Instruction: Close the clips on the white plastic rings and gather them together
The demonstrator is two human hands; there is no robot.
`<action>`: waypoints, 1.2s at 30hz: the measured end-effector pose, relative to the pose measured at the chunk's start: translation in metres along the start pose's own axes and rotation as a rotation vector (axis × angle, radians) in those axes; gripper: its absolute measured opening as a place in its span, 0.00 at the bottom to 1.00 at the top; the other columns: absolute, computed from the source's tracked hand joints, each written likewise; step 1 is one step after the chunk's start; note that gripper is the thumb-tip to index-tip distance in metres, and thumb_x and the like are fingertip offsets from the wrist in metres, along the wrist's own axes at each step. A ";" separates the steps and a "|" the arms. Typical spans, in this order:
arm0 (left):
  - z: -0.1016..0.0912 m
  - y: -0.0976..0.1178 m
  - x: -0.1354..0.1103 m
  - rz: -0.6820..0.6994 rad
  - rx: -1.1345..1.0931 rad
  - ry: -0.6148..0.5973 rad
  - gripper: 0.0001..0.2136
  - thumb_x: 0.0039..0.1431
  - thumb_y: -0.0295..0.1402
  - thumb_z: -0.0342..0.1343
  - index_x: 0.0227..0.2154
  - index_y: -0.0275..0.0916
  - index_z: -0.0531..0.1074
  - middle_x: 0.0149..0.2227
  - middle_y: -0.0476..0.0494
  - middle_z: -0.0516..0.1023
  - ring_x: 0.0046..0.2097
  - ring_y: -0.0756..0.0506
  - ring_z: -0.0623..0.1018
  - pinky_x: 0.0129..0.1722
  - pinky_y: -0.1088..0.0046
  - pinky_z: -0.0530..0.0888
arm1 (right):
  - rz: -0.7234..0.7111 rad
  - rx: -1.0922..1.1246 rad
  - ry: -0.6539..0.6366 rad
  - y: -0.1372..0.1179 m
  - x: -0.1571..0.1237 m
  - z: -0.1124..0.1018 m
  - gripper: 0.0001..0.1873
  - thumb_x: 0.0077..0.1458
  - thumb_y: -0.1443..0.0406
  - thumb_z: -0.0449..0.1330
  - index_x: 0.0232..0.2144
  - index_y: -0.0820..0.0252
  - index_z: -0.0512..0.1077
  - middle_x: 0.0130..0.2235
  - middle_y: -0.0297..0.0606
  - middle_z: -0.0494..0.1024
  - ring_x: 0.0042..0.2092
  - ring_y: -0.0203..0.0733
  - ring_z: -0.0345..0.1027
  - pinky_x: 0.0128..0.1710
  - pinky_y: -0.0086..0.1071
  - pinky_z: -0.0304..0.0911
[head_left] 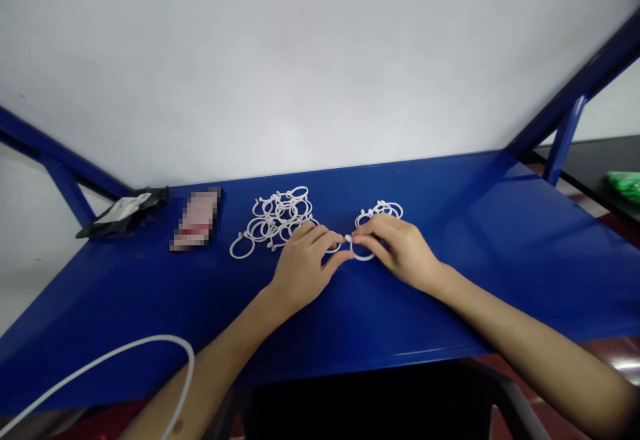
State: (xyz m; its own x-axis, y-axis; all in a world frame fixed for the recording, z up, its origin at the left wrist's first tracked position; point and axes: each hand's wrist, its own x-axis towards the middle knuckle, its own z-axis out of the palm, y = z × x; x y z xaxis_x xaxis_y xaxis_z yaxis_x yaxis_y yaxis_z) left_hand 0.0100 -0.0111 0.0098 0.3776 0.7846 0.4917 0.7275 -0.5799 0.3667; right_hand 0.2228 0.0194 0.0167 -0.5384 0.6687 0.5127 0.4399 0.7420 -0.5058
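The right hand (pixel 403 247) pinches a white ring (pixel 363 259); the left hand (pixel 303 263) sits at its knobbed end (pixel 348 237), grip unclear. Uneven pressure could spring the ring loose.

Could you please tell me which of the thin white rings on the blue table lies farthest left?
The thin white ring at the near-left edge of the larger white pile: its loop juts out left of all the others.

no legible text or numbers anywhere
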 end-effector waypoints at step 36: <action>-0.002 -0.008 0.002 -0.425 -0.666 -0.103 0.13 0.62 0.45 0.57 0.36 0.41 0.77 0.28 0.49 0.77 0.29 0.50 0.75 0.30 0.74 0.72 | 0.234 0.361 0.002 -0.017 -0.001 0.004 0.09 0.65 0.61 0.56 0.45 0.57 0.71 0.30 0.32 0.78 0.30 0.33 0.73 0.31 0.26 0.67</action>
State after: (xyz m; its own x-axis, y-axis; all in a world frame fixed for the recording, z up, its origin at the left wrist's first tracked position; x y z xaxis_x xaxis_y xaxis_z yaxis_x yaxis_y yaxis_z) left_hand 0.0031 -0.0053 0.0094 0.2193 0.9656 0.1400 0.3384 -0.2099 0.9173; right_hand 0.2134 0.0058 0.0219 -0.4530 0.8172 0.3564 0.2699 0.5067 -0.8187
